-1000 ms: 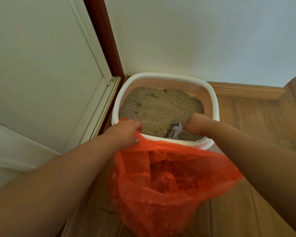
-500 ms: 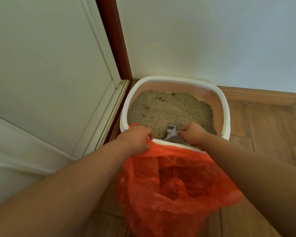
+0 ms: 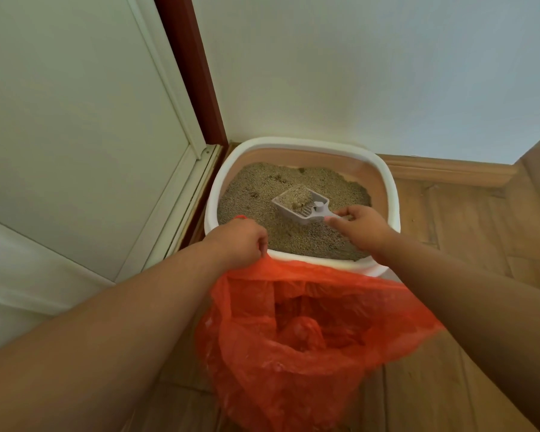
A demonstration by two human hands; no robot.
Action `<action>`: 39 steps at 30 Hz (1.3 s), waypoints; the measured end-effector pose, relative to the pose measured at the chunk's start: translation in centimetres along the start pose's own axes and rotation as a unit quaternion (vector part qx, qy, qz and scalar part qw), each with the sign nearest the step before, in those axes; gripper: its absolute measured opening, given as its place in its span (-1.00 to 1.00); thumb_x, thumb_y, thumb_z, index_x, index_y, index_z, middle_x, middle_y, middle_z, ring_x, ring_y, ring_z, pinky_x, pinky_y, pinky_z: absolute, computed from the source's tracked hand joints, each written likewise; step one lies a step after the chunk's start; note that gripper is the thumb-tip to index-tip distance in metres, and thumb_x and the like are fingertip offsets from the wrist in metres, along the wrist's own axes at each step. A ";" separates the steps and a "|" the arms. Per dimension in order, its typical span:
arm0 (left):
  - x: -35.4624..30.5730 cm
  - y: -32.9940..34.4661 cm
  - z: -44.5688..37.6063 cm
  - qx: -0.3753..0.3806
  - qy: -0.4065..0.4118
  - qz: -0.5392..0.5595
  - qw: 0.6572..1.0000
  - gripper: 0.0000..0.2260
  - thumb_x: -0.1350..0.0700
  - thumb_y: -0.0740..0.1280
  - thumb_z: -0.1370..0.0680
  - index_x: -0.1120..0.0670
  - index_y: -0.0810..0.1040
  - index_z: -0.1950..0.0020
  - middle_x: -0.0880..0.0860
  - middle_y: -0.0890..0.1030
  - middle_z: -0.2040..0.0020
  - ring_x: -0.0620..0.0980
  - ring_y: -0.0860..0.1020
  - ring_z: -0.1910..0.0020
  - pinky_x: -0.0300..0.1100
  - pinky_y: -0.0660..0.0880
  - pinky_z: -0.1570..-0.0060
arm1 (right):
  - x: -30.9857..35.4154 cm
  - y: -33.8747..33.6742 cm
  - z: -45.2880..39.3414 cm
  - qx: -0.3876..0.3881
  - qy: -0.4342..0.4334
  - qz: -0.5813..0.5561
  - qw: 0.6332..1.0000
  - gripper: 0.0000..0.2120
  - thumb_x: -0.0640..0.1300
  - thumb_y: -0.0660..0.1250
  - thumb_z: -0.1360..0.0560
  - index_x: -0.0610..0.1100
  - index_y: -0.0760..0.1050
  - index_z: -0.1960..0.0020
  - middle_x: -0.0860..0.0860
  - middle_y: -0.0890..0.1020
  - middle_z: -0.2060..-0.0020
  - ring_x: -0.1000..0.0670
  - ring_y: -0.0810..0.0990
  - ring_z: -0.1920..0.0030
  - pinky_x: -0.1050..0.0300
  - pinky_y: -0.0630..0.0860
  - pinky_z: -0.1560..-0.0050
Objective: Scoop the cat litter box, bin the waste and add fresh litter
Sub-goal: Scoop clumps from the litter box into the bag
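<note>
From the head camera, the litter box [image 3: 303,148] sat in the corner where the door frame [image 3: 189,67] met the wall, and everything else lay close around it. The right hand [image 3: 360,227] pinched the handle of the pale scoop [image 3: 301,204], thumb and fingers curled round it, holding the slotted head just above the litter [image 3: 256,194] near the middle of the box; that height probably let loose grains sift back through the slots while the clumps stayed in. The left hand [image 3: 240,241] gripped a bunched edge of the orange bag [image 3: 309,338] at the box's near rim, fingers closed on the plastic, most likely to keep the mouth open right beside the box so the load had only a short way to travel. The bag hung below the near rim, over the wooden floor [image 3: 449,219]. What lay inside the bag was hard to make out through the folds, its bottom was cut off by the frame, and the box's near wall was hidden behind the plastic. No fresh litter supply showed.
</note>
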State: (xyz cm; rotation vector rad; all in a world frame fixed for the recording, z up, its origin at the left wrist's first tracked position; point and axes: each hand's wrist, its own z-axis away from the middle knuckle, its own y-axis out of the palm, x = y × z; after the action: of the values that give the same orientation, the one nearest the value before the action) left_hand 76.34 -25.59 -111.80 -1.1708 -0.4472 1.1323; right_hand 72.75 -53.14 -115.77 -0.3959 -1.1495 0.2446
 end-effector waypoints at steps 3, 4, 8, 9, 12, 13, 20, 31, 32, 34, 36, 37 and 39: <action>-0.8 -0.1 -0.1 -0.001 0.005 0.010 1.000 -0.78 0.18 0.33 -0.50 -0.14 0.56 0.25 -0.14 0.63 0.06 -0.07 0.59 0.02 0.01 0.61 -0.05 | -0.1 -0.6 0.3 -0.010 -0.017 0.014 1.000 -0.79 0.10 0.49 -0.51 0.00 0.60 -0.02 -0.01 0.59 0.31 0.02 0.48 0.38 0.12 0.40 0.33; -1.0 -0.2 -0.1 -0.001 0.006 0.012 1.000 -0.79 0.17 0.33 -0.50 -0.14 0.57 0.22 -0.13 0.64 0.05 -0.07 0.59 0.01 0.00 0.61 -0.06 | -0.1 -0.8 0.5 -0.015 -0.021 0.020 0.999 -0.79 0.10 0.49 -0.51 0.00 0.59 -0.02 0.00 0.59 0.32 0.03 0.48 0.39 0.14 0.40 0.35; -1.1 -0.3 0.1 0.008 0.005 0.018 1.000 -0.81 0.16 0.33 -0.50 -0.14 0.61 0.19 -0.15 0.63 0.04 -0.09 0.59 0.01 0.01 0.61 -0.06 | 0.2 -1.6 1.0 -0.031 -0.035 0.021 0.999 -0.76 0.14 0.48 -0.50 0.01 0.57 0.00 0.01 0.56 0.34 0.03 0.44 0.41 0.13 0.36 0.37; -1.0 -0.4 0.1 0.009 0.007 0.019 1.000 -0.82 0.16 0.33 -0.50 -0.13 0.63 0.18 -0.15 0.64 0.04 -0.10 0.59 0.01 0.00 0.61 -0.07 | 0.3 -1.7 1.1 -0.029 -0.039 0.030 0.998 -0.77 0.12 0.49 -0.50 0.00 0.57 0.00 0.02 0.55 0.35 0.04 0.44 0.41 0.13 0.36 0.37; -0.9 -0.6 0.5 0.012 0.012 0.015 1.000 -0.80 0.19 0.33 -0.51 -0.09 0.66 0.17 -0.13 0.65 0.04 -0.10 0.59 0.02 -0.04 0.60 -0.06 | 0.8 -2.0 1.7 -0.038 -0.055 0.056 0.996 -0.79 0.09 0.49 -0.51 -0.01 0.58 -0.01 0.02 0.58 0.32 0.04 0.47 0.38 0.14 0.39 0.37; -0.8 -0.6 0.6 0.013 0.011 0.014 1.000 -0.79 0.20 0.33 -0.51 -0.10 0.64 0.19 -0.12 0.64 0.04 -0.09 0.59 0.02 -0.05 0.60 -0.05 | 1.0 -2.2 1.8 -0.040 -0.054 0.055 0.996 -0.79 0.09 0.50 -0.51 -0.01 0.58 -0.01 0.01 0.60 0.30 0.04 0.49 0.37 0.15 0.40 0.37; -0.3 -0.8 1.2 0.016 0.012 0.003 1.000 -0.77 0.19 0.32 -0.50 -0.15 0.62 0.20 -0.11 0.61 0.03 -0.08 0.58 0.01 -0.04 0.60 -0.02 | 1.6 -2.9 2.6 -0.041 -0.051 0.052 0.997 -0.76 0.09 0.52 -0.49 -0.04 0.59 -0.01 -0.12 0.71 0.11 -0.01 0.57 0.22 0.11 0.44 0.22; -0.7 -0.7 1.5 0.025 0.031 -0.049 0.998 -0.81 0.08 0.34 -0.53 -0.16 0.71 0.02 -0.12 0.42 -0.02 0.01 0.43 -0.22 0.05 0.49 -0.23 | 2.0 -3.8 3.2 -0.034 -0.030 0.058 0.997 -0.76 0.05 0.51 -0.50 -0.07 0.58 -0.03 -0.01 0.60 0.20 0.02 0.50 0.30 0.14 0.42 0.32; -1.0 -0.9 1.6 0.035 0.035 -0.059 0.997 -0.81 0.07 0.35 -0.54 -0.15 0.71 -0.04 -0.10 0.45 -0.07 0.02 0.43 -0.25 0.04 0.47 -0.26 | 1.9 -3.8 3.3 -0.032 -0.028 0.060 0.997 -0.75 0.06 0.51 -0.50 -0.07 0.58 -0.03 0.00 0.60 0.21 0.03 0.49 0.31 0.16 0.39 0.35; -1.6 -1.1 1.8 0.058 0.045 -0.074 0.995 -0.80 0.07 0.36 -0.56 -0.11 0.71 -0.12 -0.06 0.51 -0.22 0.03 0.41 -0.29 0.00 0.41 -0.33 | 2.1 -3.9 3.3 -0.033 -0.028 0.060 0.997 -0.75 0.07 0.51 -0.50 -0.06 0.58 -0.02 0.01 0.61 0.24 0.02 0.51 0.31 0.16 0.40 0.36; -1.8 -1.1 1.9 0.081 0.057 -0.065 0.993 -0.81 0.07 0.38 -0.54 -0.11 0.71 -0.10 -0.08 0.52 -0.29 0.03 0.40 -0.33 0.02 0.37 -0.37 | 2.2 -3.8 3.1 -0.048 -0.027 0.066 0.996 -0.76 0.07 0.51 -0.51 -0.07 0.58 -0.01 0.02 0.63 0.26 0.01 0.55 0.28 0.12 0.47 0.29; -1.8 -1.1 2.0 0.089 0.060 -0.060 0.992 -0.83 0.07 0.39 -0.52 -0.13 0.70 -0.06 -0.10 0.51 -0.31 0.03 0.38 -0.36 0.08 0.35 -0.39 | 2.3 -3.9 3.1 -0.057 -0.026 0.071 0.996 -0.77 0.06 0.50 -0.51 -0.08 0.58 0.00 0.03 0.62 0.28 0.02 0.55 0.29 0.13 0.48 0.29; -1.9 -0.9 2.2 0.096 0.060 -0.065 0.991 -0.85 0.05 0.39 -0.50 -0.15 0.70 0.00 -0.16 0.49 -0.34 0.02 0.34 -0.40 0.17 0.31 -0.40 | 2.5 -3.9 3.1 -0.062 -0.024 0.074 0.995 -0.78 0.05 0.50 -0.52 -0.08 0.58 0.01 0.05 0.59 0.31 0.05 0.51 0.35 0.18 0.41 0.36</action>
State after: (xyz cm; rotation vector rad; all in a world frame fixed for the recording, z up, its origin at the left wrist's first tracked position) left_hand 74.26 -26.16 -109.70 -1.0195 -0.3090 0.9649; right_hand 70.86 -55.12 -110.98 -0.5890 -1.1876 0.3133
